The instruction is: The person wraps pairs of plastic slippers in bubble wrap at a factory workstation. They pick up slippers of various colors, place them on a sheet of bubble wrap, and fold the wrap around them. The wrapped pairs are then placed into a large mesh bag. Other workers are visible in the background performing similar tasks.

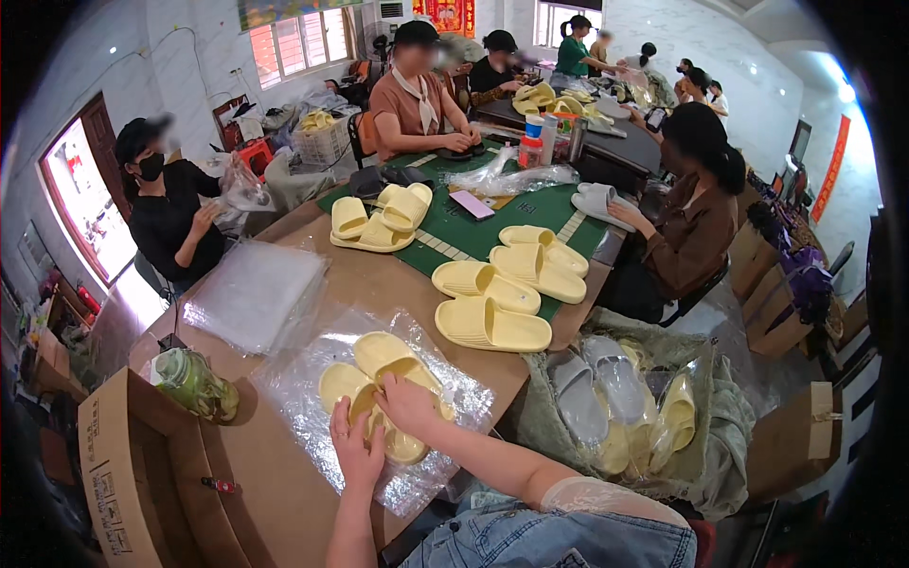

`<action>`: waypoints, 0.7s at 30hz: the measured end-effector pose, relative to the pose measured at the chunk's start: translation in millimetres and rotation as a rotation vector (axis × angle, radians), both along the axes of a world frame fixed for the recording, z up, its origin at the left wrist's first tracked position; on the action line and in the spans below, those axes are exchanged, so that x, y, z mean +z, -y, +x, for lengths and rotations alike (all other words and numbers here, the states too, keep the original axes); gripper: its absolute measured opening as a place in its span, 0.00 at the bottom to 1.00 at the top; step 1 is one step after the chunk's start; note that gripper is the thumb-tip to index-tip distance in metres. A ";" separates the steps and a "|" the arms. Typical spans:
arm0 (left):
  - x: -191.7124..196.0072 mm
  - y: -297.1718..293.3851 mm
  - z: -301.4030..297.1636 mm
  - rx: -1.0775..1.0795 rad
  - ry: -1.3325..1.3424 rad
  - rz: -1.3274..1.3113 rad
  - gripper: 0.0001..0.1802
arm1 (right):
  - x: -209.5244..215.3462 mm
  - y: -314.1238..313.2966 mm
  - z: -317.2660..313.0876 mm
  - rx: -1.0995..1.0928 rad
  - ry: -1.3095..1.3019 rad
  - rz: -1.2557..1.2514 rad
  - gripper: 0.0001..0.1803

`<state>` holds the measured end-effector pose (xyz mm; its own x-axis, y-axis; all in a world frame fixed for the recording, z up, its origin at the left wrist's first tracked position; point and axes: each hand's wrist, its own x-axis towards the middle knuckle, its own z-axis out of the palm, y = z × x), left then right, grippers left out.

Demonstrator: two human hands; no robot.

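A pair of pale yellow slippers (388, 364) lies side by side on a clear plastic bag (284, 398) at the near part of the table. My left hand (356, 452) is closed on the near end of the left slipper, its fingers bent over the strap. Reaching across from the right, my right hand (409, 405) grips between the two slippers, around the strap area. Some of its fingers are hidden inside the footwear. A flat stack of clear plastic bags (251, 293) rests just beyond, to the left.
More yellow slippers (492, 322) stand at the table's right edge, others (379, 218) on the green mat (431, 256). An open carton (142, 473) and a lidded jar (196, 383) are at left. A sack (540, 417) of bagged slippers stands right. Co-workers sit around the table.
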<state>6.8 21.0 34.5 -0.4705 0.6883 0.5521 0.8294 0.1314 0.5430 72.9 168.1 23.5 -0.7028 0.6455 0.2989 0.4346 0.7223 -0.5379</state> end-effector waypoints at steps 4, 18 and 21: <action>0.4 2.6 -1.3 -0.013 0.029 0.006 0.16 | -2.3 -0.1 -1.2 -0.001 0.032 0.026 0.17; -3.8 0.9 -6.2 -0.005 0.041 0.017 0.12 | 7.0 -0.8 1.2 0.012 0.012 -0.025 0.15; -1.0 1.4 -3.0 -0.005 0.059 0.020 0.12 | 0.3 -1.0 0.6 0.009 -0.022 0.037 0.17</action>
